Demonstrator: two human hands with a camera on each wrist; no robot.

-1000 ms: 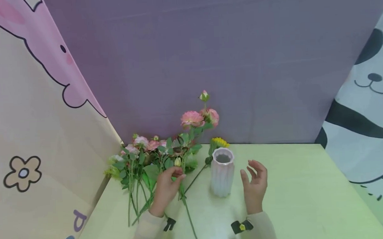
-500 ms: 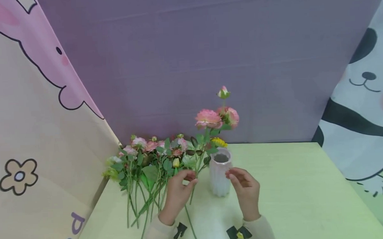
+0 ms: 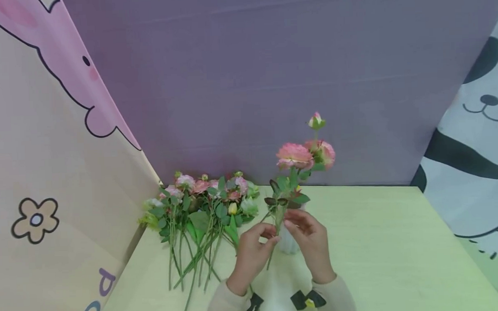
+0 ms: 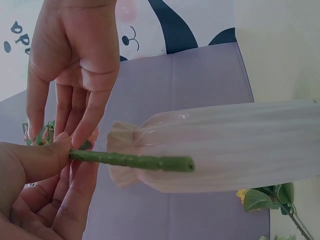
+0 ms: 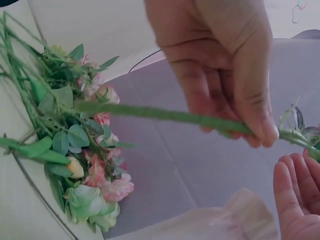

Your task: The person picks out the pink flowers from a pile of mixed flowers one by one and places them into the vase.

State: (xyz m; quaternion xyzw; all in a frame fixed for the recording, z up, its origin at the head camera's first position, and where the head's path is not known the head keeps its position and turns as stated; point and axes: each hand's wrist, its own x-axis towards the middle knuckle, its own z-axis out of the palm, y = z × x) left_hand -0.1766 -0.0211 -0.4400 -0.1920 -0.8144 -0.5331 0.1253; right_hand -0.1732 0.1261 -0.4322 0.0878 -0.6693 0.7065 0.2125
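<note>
My left hand (image 3: 254,251) pinches the green stem (image 4: 135,161) of a pink artificial flower spray (image 3: 294,156) between thumb and fingertips. Two full blooms and a bud top the spray, with leaves lower down. My right hand (image 3: 311,245) is close beside the stem just above the left fingertips. In the right wrist view its fingers look relaxed and extended; whether they touch the spray is unclear. Behind the hands stands a pale fluted vase (image 4: 225,145), upright and partly hidden in the head view. The cut stem end points down in front of it.
A pile of artificial flowers (image 3: 200,187), pink, white and green, lies on the left of the pale table (image 3: 384,242), stems towards me. A yellow flower (image 4: 242,195) lies near the vase. A purple backdrop (image 3: 246,82) rises behind the table.
My left hand has carried the pink spray rightward from the pile to in front of the vase. My right hand has moved left to meet it.
</note>
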